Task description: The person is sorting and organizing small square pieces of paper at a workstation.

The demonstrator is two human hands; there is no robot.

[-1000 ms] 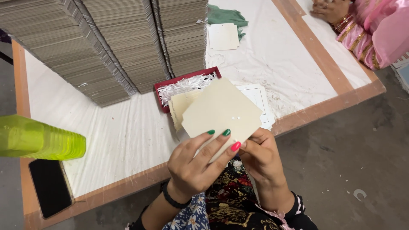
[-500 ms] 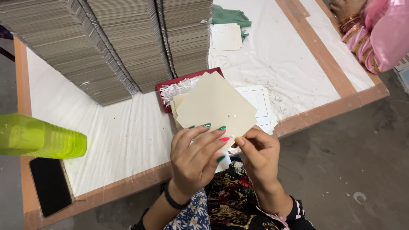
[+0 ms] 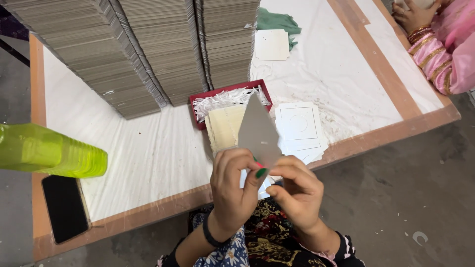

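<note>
My left hand (image 3: 232, 190) and my right hand (image 3: 299, 190) both pinch the lower corner of a square cardboard sheet (image 3: 257, 131), held upright and turned nearly edge-on over the table's front edge. Its grey side faces the camera. Behind it, a small stack of cream cards (image 3: 223, 127) lies on the table, with a red tray (image 3: 198, 101) of white paper strips just beyond. To the right lies a pile of white square cards (image 3: 301, 126) with a circle cut-out.
Three tall stacks of cardboard sheets (image 3: 148, 49) fill the back left. A green bottle (image 3: 49, 151) and a black phone (image 3: 64, 207) sit at the left. A loose white card (image 3: 271, 44) lies on green cloth (image 3: 277, 21). Another person's hand and pink sleeve (image 3: 440, 44) are at the top right.
The sheet has turned from lying flat and face-up in my hands to standing nearly edge-on, grey side showing. Both hands have closed in on its lower corner.
</note>
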